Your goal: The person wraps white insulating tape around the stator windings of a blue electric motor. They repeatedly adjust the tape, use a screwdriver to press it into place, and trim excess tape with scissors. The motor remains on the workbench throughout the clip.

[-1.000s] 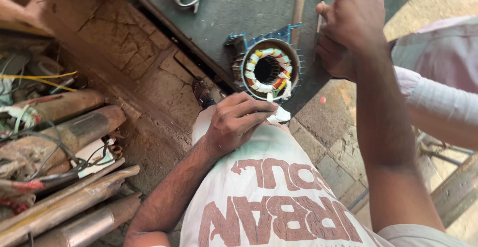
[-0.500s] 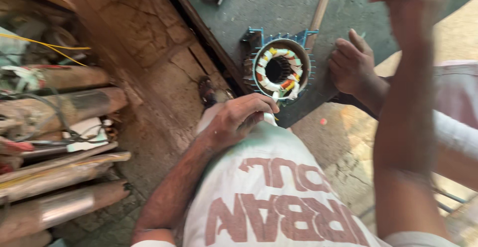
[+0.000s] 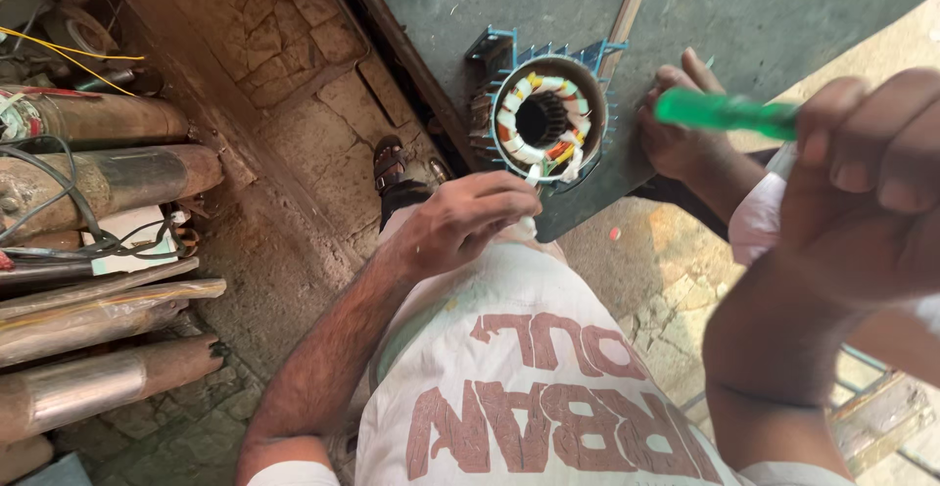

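A round motor stator [image 3: 546, 119] with a blue finned housing is seen standing on the dark counter [image 3: 744, 16], at about 12 o'clock from the person's body, close to the counter's near edge. Inside its ring, copper windings wrapped in white, yellow, orange and red sleeving are visible around a dark toothed bore.

The left hand [image 3: 460, 224] is held just below the stator, at its 6 o'clock side. Its grip is narrow: the fingertips are pinched on a thin white lead [image 3: 530, 200] that hangs from the windings at the lower rim. The forearm is stretched up from 7 o'clock across a white printed shirt [image 3: 529, 378].

The right hand [image 3: 862, 192] is raised close to the camera at 3 o'clock, blurred. Its grip is closed around a tool with a translucent green handle [image 3: 720, 112], which projects toward 9 o'clock, above the counter's edge and apart from the stator.

Another person's hand [image 3: 681, 134] is rested against the counter's edge just to the right of the stator, at its 3 o'clock side; a white sleeve [image 3: 759, 222] is seen behind it. Whether it touches the housing cannot be told.

At 9 o'clock, several long rusty metal cylinders [image 3: 98, 178] are stacked on their sides among loose wires. A sandalled foot [image 3: 392, 168] is set on the stone floor [image 3: 274, 46] between the cylinders and the counter.
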